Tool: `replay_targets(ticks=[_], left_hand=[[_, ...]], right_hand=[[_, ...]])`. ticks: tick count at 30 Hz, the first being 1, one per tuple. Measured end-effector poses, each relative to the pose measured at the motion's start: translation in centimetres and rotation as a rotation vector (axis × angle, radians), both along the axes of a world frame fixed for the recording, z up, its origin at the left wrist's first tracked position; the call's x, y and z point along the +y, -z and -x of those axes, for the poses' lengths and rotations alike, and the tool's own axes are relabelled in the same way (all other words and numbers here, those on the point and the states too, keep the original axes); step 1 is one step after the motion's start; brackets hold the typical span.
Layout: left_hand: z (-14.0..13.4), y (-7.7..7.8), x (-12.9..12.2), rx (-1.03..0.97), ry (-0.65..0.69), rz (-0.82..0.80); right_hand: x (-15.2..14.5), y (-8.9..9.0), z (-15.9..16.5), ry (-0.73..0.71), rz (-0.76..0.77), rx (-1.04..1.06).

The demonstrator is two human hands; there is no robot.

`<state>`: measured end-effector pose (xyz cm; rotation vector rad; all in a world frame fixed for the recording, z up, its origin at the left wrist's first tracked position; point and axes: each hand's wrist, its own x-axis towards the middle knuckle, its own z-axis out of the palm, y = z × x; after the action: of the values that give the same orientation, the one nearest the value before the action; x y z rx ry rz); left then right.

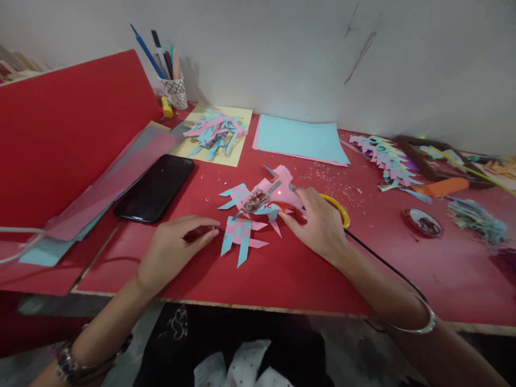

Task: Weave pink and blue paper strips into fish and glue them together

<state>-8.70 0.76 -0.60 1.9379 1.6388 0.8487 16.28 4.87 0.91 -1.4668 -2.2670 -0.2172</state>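
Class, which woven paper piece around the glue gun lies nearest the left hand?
The blue-and-pink woven piece closest to the table's front edge, just beside the left hand; the other woven pieces lie farther back.

The right hand (pixel 318 221) hides part of the pink glue gun (pixel 288 194) in its grip. Just beyond that grip, a yellow loop (pixel 342 206) shows only partly. Left of it, a dark speck (pixel 216 228) at the left hand's (pixel 173 250) fingertips is too small to identify. Far right of the grip, a purple thing (pixel 508 258) (blurred, too) is cut off.
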Motion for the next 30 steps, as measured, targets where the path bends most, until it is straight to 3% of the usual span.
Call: replay_targets(ticks=[3, 9, 14, 19, 27, 30], left_hand=[[0.1, 0.0, -0.1, 0.039, 0.053, -0.068], [-0.2, 0.1, 0.0, 0.196, 0.404, -0.266], [-0.4, 0.2, 0.1, 0.226, 0.461, -0.344], [-0.2, -0.1, -0.1, 0.151, 0.372, -0.323], [0.1, -0.4, -0.4, -0.037, 0.112, -0.184], [0.2, -0.4, -0.4, -0.067, 0.055, -0.160]], right_hand=[[0.0, 0.1, 0.0, -0.008, -0.017, 0.012], [0.0, 0.2, -0.1, 0.003, 0.011, 0.035], [0.3, 0.0, -0.4, 0.059, -0.008, 0.084], [1.7, -0.9, -2.0, 0.182, -0.004, 0.139], [4.7, -2.5, -9.3, 0.777, 0.197, 0.112], [5.1, -2.4, -11.0, 0.873, 0.370, 0.045]])
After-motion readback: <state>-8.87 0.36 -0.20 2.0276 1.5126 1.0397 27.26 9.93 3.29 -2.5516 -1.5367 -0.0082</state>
